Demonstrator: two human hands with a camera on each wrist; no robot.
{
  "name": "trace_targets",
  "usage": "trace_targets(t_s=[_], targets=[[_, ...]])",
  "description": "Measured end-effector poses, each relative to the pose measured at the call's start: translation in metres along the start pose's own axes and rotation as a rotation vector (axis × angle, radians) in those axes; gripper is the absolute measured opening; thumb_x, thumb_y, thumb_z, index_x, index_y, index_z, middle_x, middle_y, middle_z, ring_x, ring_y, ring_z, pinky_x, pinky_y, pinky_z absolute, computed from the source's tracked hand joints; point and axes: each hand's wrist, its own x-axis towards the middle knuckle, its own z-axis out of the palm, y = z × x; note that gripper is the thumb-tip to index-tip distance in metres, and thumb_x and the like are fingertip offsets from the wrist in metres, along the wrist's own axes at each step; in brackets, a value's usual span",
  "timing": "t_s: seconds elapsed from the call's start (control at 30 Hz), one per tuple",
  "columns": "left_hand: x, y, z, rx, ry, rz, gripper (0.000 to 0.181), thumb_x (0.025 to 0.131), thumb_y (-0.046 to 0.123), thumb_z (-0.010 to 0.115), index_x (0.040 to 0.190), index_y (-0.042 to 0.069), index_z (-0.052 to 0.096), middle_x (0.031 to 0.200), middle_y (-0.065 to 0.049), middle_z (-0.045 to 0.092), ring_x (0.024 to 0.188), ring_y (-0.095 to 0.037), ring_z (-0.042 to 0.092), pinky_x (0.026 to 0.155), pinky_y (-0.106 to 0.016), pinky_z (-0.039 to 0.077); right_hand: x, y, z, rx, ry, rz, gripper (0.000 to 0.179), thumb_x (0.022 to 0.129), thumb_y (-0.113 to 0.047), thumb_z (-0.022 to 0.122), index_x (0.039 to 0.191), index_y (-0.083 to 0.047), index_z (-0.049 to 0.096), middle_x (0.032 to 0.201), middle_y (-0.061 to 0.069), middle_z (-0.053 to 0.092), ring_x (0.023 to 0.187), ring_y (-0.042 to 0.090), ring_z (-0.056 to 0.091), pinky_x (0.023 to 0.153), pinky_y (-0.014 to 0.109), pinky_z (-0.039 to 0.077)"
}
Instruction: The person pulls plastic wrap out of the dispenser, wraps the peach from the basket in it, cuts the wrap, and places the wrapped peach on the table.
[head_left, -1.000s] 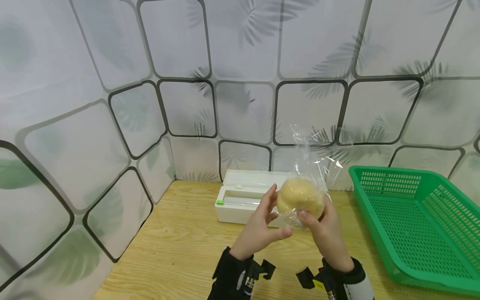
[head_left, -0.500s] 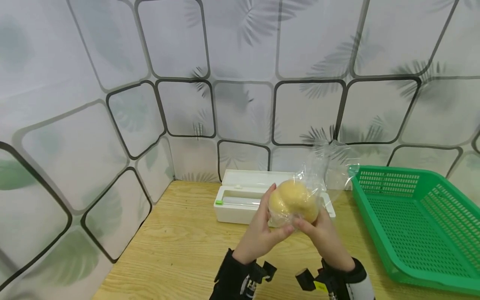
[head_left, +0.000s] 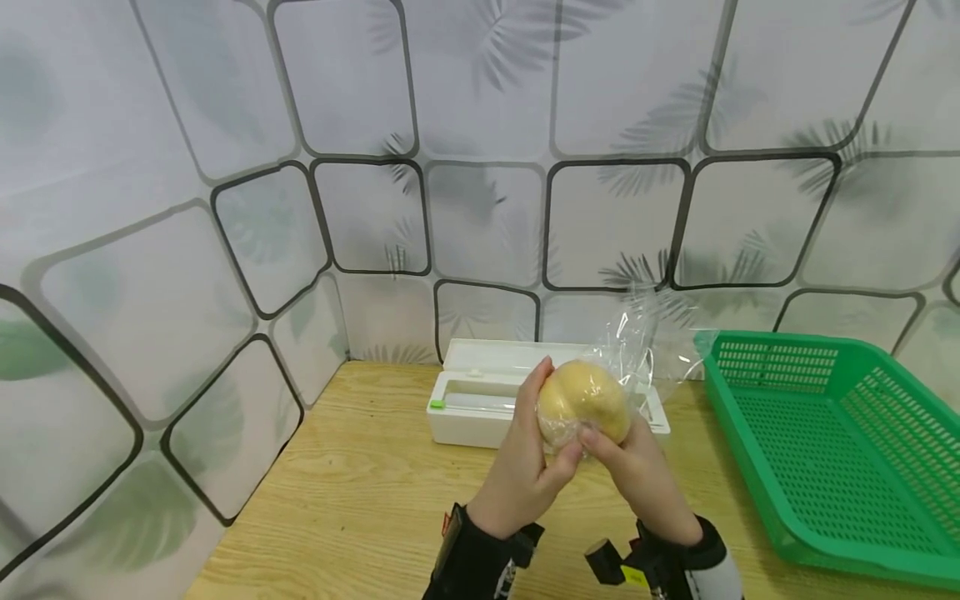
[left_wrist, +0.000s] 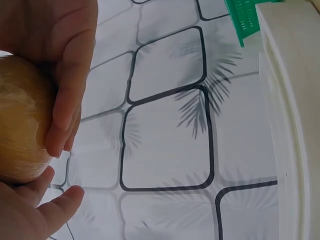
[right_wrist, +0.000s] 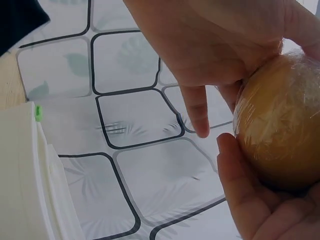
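A round yellow fruit (head_left: 585, 400), its kind unclear, is wrapped in clear plastic film, held up between both hands. Loose film (head_left: 637, 346) sticks out past its far right side. The left hand (head_left: 517, 467) grips the fruit from the left, fingers round its side. From the right, the right hand (head_left: 637, 471) holds it, its thumb pressing film on the near side beside the left thumb. Shiny creases cover the fruit (right_wrist: 287, 122) in the right wrist view. The left wrist view shows only part of the fruit (left_wrist: 22, 122).
Behind the hands stands a white film dispenser box (head_left: 468, 427), lid raised, with a roll (head_left: 480, 402) inside and a green tab at its left end. A green plastic basket (head_left: 752, 467) sits on the right of the wooden table (head_left: 337, 492). Patterned cloth hangs behind.
The fruit has moved slightly left and turned in the hands. The left hand has closed in around it, and the thumbs have come together. The loose film has swung to the right.
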Motion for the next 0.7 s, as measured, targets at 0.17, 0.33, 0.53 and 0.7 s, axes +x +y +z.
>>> trace_targets(t_s=[0.17,0.33,0.53,0.7], targets=[[0.0008,0.0016,-0.0009,0.207,0.040,0.074,0.065,0.095,0.038,0.027,0.135,-0.009,0.008,0.133,-0.020,0.025,0.119,-0.027,0.035,0.097,-0.039,0.030,0.0010,-0.0015,0.0029,-0.042,0.014,0.039,0.037,0.087,-0.015,0.052,0.119,0.000,0.042,0.105,0.013,0.050,0.091,0.021,0.049,0.078,0.031,0.044],[0.0009,0.0007,0.0000,0.339,0.057,0.138,0.056,0.096,0.031,0.023,0.133,-0.010,0.010,0.132,-0.025,0.024,0.120,-0.031,0.034,0.097,-0.040,0.030,0.0020,-0.0016,0.0055,-0.059,0.029,0.063,0.039,0.087,-0.015,0.053,0.120,0.001,0.041,0.108,0.014,0.051,0.093,0.023,0.049,0.080,0.034,0.043],[-0.0011,0.0017,0.0019,0.446,0.014,0.089,0.049,0.097,0.027,0.016,0.136,-0.002,0.010,0.134,-0.027,0.019,0.120,-0.032,0.033,0.094,-0.038,0.035,0.0036,-0.0002,0.0075,-0.115,0.065,0.053,0.041,0.087,-0.014,0.054,0.122,0.003,0.040,0.110,0.015,0.051,0.094,0.022,0.049,0.081,0.033,0.044],[-0.0007,0.0026,0.0031,0.480,-0.020,0.055,0.050,0.097,0.025,0.015,0.140,0.007,0.001,0.135,-0.026,0.016,0.123,-0.033,0.029,0.088,-0.037,0.041,0.0057,0.0026,0.0068,-0.181,0.080,0.002,0.042,0.086,-0.015,0.056,0.121,0.002,0.041,0.110,0.015,0.052,0.096,0.022,0.050,0.080,0.034,0.045]])
